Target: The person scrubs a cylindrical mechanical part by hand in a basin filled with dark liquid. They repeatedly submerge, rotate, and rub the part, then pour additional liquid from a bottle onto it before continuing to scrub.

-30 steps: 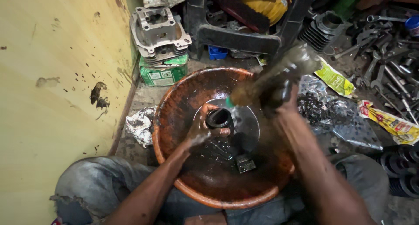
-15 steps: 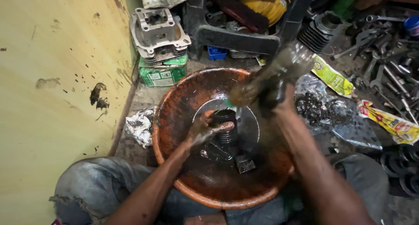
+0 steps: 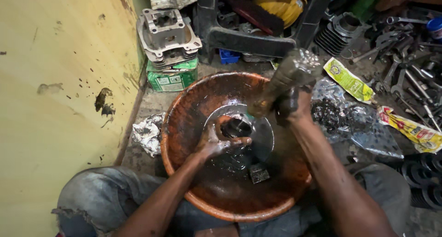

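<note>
Over the middle of the orange basin [image 3: 184, 126], the left hand [image 3: 214, 142] has turned the dark cylindrical part [image 3: 235, 127] mouth-up again, its grip clamped around it. The right hand [image 3: 294, 106] keeps its grip shut on the grimy bottle [image 3: 285, 78], now tilted steeper and nearer the part, so rinsing seems ongoing.

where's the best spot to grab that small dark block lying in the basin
Take the small dark block by its two side faces, coming from straight above. It lies flat and apart in the oily orange basin, just below the left hand, with nothing over it.
</note>
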